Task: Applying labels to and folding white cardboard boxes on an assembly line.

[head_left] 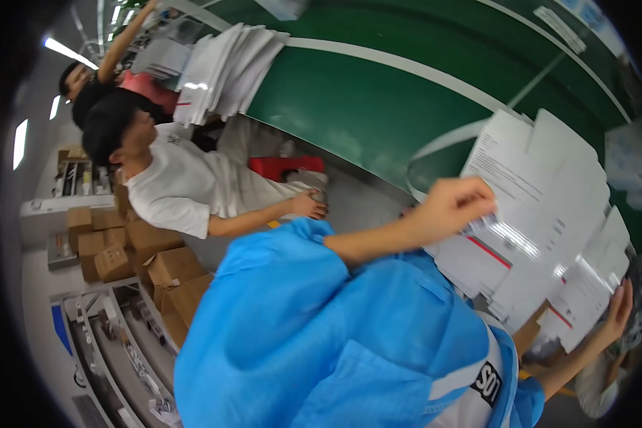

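Note:
Spread in an overlapping pile before me are flat white die-cut carton sheets [535, 178], with small print, red stripes and glossy areas. Above the near side of the pile, my left hand [455, 205] is closed in a pinch. A small shiny piece [480, 223] shows at its fingertips; its kind is unclear. My right hand [617, 314] lies against the pile's right edge, fingers stretched out along the sheets. A white strip [446, 139] curves out from the pile's left side over the green table.
The green table [335, 93] has a white edge strip. Another stack of white sheets [225, 71] stands on it at the upper left. A person in a white shirt [178, 171] sits beside it, another person behind. Cardboard boxes [175, 267] and a grey rack [121, 342] are at left.

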Demonstrator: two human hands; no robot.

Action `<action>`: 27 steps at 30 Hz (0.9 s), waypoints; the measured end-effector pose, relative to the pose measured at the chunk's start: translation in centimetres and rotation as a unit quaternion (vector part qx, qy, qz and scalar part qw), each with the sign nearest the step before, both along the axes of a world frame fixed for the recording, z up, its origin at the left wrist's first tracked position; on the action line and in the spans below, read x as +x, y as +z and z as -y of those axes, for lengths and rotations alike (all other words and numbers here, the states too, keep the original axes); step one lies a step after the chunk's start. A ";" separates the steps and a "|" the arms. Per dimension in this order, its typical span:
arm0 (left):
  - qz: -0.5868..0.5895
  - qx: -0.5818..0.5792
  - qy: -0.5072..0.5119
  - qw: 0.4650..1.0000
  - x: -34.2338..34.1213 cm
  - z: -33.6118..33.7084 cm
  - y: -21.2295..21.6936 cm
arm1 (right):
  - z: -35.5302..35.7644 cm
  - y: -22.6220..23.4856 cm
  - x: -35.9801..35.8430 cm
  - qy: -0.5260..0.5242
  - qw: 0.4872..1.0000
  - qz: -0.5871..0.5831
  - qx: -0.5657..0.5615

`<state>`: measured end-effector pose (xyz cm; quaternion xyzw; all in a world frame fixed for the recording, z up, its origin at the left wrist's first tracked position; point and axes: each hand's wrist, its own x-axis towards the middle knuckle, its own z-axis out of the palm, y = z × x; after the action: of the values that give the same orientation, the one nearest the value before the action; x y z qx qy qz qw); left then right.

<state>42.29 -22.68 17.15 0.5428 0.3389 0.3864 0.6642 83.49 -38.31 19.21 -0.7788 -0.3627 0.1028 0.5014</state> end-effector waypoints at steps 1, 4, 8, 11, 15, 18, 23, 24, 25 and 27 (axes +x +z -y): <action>-0.001 0.007 0.013 1.000 0.8 0.8 0.2 | -2.7 1.1 -6.7 0.068 0.997 -0.036 0.002; -0.019 0.039 0.015 0.999 0.6 1.9 0.8 | -5.1 1.2 -20.0 0.264 0.941 -0.213 0.017; -0.028 0.046 0.016 0.998 -0.1 2.9 0.4 | -6.9 1.5 -26.3 0.247 0.916 -0.317 0.005; -0.061 0.079 0.027 0.995 -0.8 2.2 1.1 | -7.9 1.4 -27.7 0.200 0.926 -0.321 0.018; -0.070 0.079 -0.020 0.994 -0.8 1.2 0.4 | -7.6 0.5 -27.8 0.169 0.934 -0.314 0.001; -0.076 0.044 -0.050 0.995 -0.6 1.1 -0.1 | -7.1 -0.7 -27.9 0.161 0.933 -0.321 0.025; -0.082 -0.023 -0.084 0.993 -0.1 1.2 -0.6 | -6.3 -1.8 -28.0 0.136 0.932 -0.326 0.083; -0.083 -0.041 -0.094 0.991 -0.1 1.1 -0.7 | -6.2 -1.8 -28.0 0.125 0.930 -0.333 0.089; -0.082 -0.042 -0.097 0.991 -0.2 1.0 -0.8 | -6.1 -1.7 -28.1 0.122 0.931 -0.333 0.088; -0.134 -0.059 -0.129 0.981 -0.5 0.8 -1.3 | -6.1 -1.4 -28.1 0.086 0.918 -0.378 0.083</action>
<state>41.81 -23.49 15.88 0.5883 0.3742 0.2006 0.6882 55.34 -32.19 17.84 -0.6032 -0.2190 0.4020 0.6531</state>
